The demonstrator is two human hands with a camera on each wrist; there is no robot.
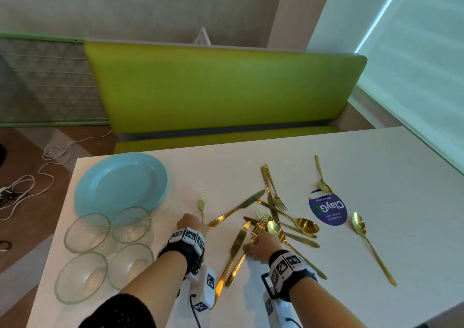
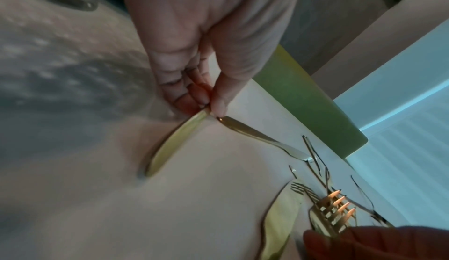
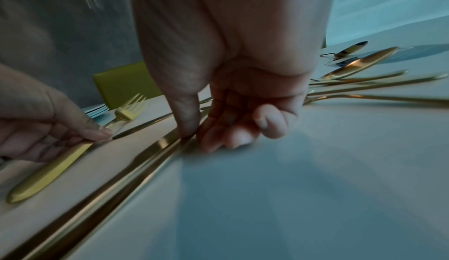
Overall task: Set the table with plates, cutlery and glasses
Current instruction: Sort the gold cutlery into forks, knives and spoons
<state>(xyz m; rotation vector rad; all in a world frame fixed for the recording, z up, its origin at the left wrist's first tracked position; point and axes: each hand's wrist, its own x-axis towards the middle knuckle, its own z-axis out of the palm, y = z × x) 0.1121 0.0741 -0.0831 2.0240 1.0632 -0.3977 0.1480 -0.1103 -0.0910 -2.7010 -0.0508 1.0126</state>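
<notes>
Lower left: four glass bowls [image 1: 105, 250], contents hard to tell | lower centre: right hand [image 1: 261, 248] pinches a gold fork [image 1: 254, 236] beside a knife [image 1: 234, 251] | left hand [image 1: 192, 224] pinches another fork [image 1: 203, 204], its handle hidden | upper left: blue plates [image 1: 120, 183] on table [image 1: 376, 152].

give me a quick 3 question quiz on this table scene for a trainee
1. True or false: the left hand pinches the handle of a slim gold metal fork.
2. How many clear round glass bowls stand beside the round pale blue plate?
A. two
B. four
C. six
3. Fill in: the right hand grips a gold fork and a gold table ____ together.

Key: 1 true; 2 B; 3 knife.
</notes>
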